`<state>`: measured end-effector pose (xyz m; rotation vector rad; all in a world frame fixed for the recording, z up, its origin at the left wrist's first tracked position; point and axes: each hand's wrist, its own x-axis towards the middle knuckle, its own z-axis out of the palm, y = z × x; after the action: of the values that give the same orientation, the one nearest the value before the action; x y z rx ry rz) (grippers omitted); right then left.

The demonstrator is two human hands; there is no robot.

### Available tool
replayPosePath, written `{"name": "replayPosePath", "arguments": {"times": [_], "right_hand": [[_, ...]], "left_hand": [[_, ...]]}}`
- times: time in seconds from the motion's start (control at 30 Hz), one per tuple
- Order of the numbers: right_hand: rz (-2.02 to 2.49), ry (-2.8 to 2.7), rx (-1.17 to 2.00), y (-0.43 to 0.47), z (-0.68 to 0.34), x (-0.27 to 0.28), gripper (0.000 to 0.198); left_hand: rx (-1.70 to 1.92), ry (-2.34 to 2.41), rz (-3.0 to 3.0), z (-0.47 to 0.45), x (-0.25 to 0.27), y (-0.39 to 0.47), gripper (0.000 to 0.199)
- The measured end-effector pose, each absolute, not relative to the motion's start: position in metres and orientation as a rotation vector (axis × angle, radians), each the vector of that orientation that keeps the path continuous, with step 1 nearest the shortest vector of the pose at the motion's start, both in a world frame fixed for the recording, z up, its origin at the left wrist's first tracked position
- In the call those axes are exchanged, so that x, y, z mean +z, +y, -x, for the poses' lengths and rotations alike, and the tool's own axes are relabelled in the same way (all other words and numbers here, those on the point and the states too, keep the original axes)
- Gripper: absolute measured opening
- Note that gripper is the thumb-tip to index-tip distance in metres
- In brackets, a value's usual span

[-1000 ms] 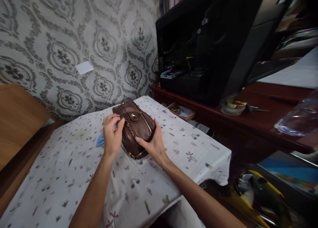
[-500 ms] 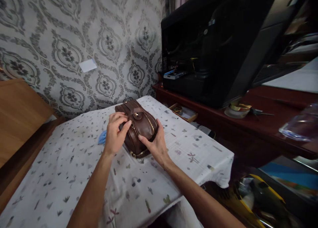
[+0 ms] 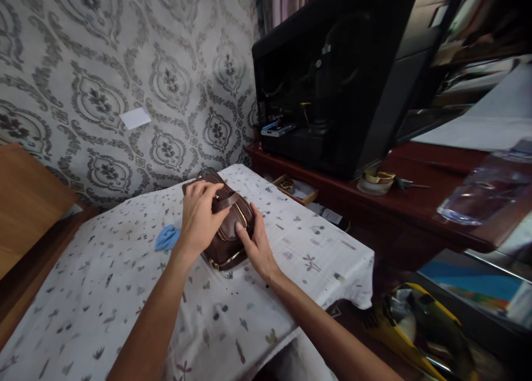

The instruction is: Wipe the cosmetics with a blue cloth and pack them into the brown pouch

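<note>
A brown leather bag (image 3: 230, 253) with gold zippers lies on the cloth-covered table. My left hand (image 3: 198, 217) is over its upper left part, thumb and fingers closed around a short leather strap (image 3: 228, 202) that stands a little off the top. My right hand (image 3: 258, 242) grips the bag's right side, thumb on the front pocket and fingers along the edge. Just left of my left wrist, a crumpled blue cloth (image 3: 167, 237) rests on the table. Part of the bag's left side is hidden behind my left hand.
The table (image 3: 124, 292) wears a white patterned cloth. To the right, a dark red desk (image 3: 419, 204) carries a black computer case (image 3: 307, 93), a tape roll (image 3: 375, 181) and a clear plastic package (image 3: 477, 192). A small open drawer (image 3: 305, 198) juts out. Wooden board (image 3: 29, 198) leans at left.
My left hand has moved from the zipper area to the strap, which is now lifted from the bag's top. My right hand still holds the side. The view has shifted slightly right.
</note>
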<state>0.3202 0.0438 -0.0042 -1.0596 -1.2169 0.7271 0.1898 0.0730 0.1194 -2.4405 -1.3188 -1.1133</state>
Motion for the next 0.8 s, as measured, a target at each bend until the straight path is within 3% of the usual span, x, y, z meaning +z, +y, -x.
{"name": "replayPosePath", "arguments": {"times": [0.2,0.43,0.8], "right_hand": [[1.058,-1.212,0.708,0.045,-0.318,-0.006,0.085],[1.057,-1.200,0.717,0.044,-0.317,-0.005,0.087],[1.074,-1.221,0.664,0.049,-0.316,-0.008,0.087]], "left_hand": [[-0.983,-1.318,2.394,-0.213,0.126,0.090,0.011],[-1.290,-1.531,2.346,-0.212,0.123,0.103,0.023],[-1.601,-1.484,2.463,-0.212,0.112,0.085,0.022]]}}
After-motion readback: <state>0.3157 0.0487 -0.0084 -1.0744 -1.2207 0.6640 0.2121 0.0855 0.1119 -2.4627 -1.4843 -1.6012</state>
